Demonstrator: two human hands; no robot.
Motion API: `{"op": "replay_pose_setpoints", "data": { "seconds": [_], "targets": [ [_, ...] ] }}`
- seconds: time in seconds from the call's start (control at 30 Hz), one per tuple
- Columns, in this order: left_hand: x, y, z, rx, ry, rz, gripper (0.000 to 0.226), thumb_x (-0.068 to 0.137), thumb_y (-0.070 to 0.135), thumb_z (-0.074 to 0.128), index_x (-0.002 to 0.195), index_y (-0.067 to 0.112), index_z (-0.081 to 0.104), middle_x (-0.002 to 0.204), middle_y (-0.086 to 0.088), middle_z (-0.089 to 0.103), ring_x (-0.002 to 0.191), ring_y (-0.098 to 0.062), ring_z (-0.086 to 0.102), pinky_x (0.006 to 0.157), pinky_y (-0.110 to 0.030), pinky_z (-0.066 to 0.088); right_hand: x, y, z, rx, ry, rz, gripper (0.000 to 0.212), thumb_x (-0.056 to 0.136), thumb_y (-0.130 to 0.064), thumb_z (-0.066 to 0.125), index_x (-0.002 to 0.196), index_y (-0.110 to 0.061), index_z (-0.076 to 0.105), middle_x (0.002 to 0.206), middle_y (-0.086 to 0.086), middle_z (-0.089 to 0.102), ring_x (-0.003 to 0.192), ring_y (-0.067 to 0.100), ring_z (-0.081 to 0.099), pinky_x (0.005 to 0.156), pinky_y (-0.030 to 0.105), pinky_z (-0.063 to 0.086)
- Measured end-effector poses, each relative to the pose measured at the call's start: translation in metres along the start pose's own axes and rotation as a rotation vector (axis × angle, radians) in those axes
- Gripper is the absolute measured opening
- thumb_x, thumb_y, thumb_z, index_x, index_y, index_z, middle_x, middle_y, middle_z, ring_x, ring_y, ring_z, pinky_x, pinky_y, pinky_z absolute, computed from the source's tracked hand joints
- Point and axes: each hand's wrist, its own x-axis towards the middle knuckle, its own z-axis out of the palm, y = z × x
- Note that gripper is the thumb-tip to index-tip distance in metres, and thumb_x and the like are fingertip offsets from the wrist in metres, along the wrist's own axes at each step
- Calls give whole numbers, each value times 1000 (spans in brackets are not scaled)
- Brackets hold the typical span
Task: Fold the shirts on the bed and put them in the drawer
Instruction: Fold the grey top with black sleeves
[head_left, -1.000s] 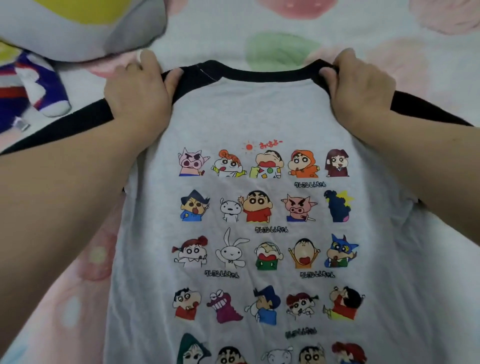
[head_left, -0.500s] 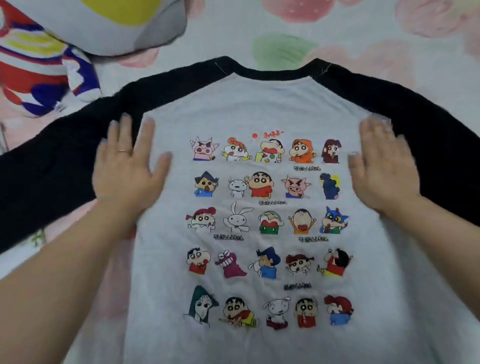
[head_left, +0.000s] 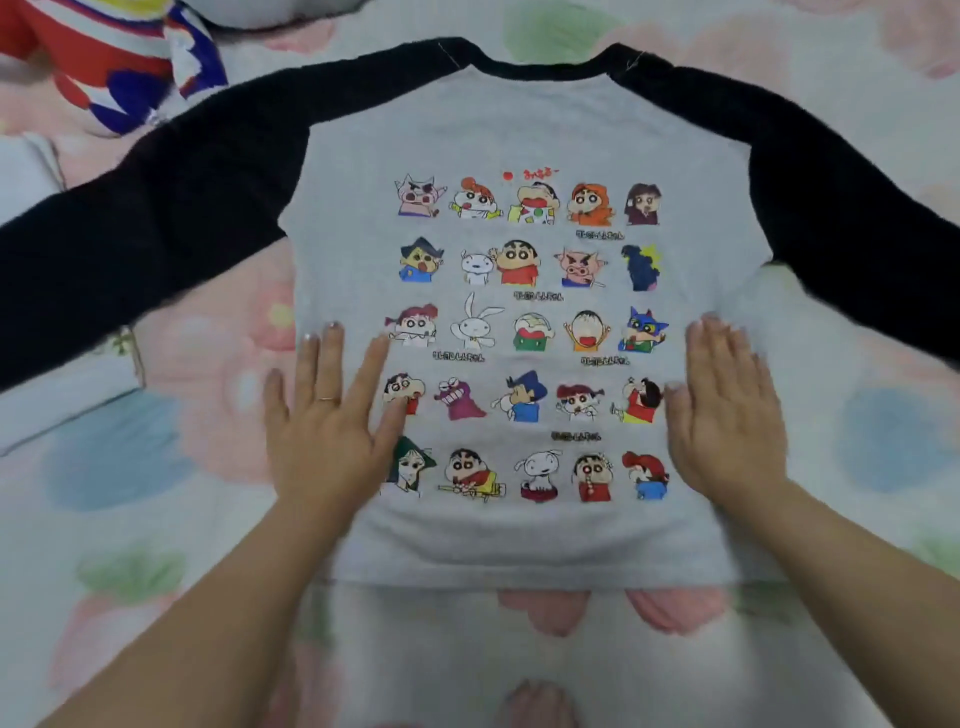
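A grey shirt (head_left: 519, 130) with black sleeves and rows of cartoon figures lies flat on the bed, printed side up, collar away from me. Both sleeves spread out to the sides. My left hand (head_left: 327, 421) lies flat on the shirt's lower left side, fingers straight and spread, a ring on one finger. My right hand (head_left: 727, 415) presses flat on the lower right side, fingers together. The shirt's hem runs across just below my wrists.
The bed sheet (head_left: 130, 467) is pale with pink, blue and green shapes. A red, white and blue plush toy (head_left: 104, 62) sits at the far left by the left sleeve. A white folded item (head_left: 62, 405) lies at the left edge.
My hands let go of the collar, went flat, and slid down the shirt from the shoulders to its lower part. The shirt now lies spread, sleeves out.
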Motion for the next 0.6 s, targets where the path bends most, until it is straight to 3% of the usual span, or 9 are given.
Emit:
{"op": "replay_pose_setpoints", "data": {
  "seconds": [0.07,0.13,0.2,0.27,0.33,0.53,0.6],
  "targets": [
    [-3,-5,-7,-11,23,-131,65,89,53,26,146,23,30,157,-13,20,144,-42,14,113,-61,8,-6,7,-8,20,2,149,66,91,-35,21,145,3,27,154,22,25,143,42,21,115,56,16],
    [-10,26,-9,-21,102,-148,62,90,43,31,145,15,36,153,-19,28,140,-48,20,108,-68,13,-13,-26,-13,65,59,192,66,91,-32,24,141,10,30,150,29,28,140,47,22,114,58,17],
    [-29,73,-3,-56,128,46,54,88,36,37,138,16,45,147,-19,41,135,-45,34,105,-64,24,-34,-77,-4,92,137,-28,56,94,-23,25,134,13,41,142,31,41,132,49,37,108,58,30],
    [-55,95,6,-88,14,179,51,89,37,37,136,23,49,146,-13,44,134,-38,39,105,-59,31,-63,-112,8,158,78,-250,52,94,-22,29,134,5,47,141,21,47,131,40,44,106,51,35],
    [-66,70,12,-47,-87,163,53,88,44,36,136,25,50,146,-12,43,134,-37,40,105,-57,34,-77,-98,14,158,8,-269,53,91,-27,34,135,-2,49,142,14,48,131,34,46,106,48,35],
    [-81,-16,-8,-115,-125,-211,87,83,76,14,147,20,31,154,-27,19,141,-44,19,113,-52,16,-90,-6,2,128,-44,129,68,89,-40,24,146,-2,29,154,17,26,142,36,26,115,50,18],
    [-80,-13,-20,-264,-69,-321,82,85,64,43,146,10,34,142,-37,32,132,-48,29,109,-50,24,-92,0,-6,191,-32,285,75,89,-48,35,147,-1,25,154,21,25,142,38,25,114,50,19]
  ]
}}
